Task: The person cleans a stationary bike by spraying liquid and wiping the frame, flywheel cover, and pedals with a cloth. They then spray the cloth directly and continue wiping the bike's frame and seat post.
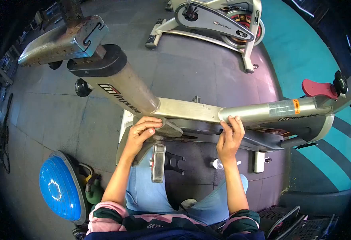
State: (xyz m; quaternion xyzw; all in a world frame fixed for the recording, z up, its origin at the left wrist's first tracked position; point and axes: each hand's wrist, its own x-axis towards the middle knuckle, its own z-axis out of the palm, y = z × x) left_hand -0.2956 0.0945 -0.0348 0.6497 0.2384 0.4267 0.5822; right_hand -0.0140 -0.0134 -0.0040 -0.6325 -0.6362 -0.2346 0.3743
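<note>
A silver exercise bike frame runs across the view in front of me, with its seat post rising to the upper left. My left hand curls over the frame's lower edge near the crank, just above a metal pedal. Gripping the underside of the main tube at a dark side cover is my right hand. I cannot tell whether either hand holds a tool. My knees in blue jeans are below the frame.
A second exercise bike stands at the back. A blue balance dome and a green kettlebell lie at lower left. A small white bottle sits on the dark rubber floor. Black grated trays are at lower right.
</note>
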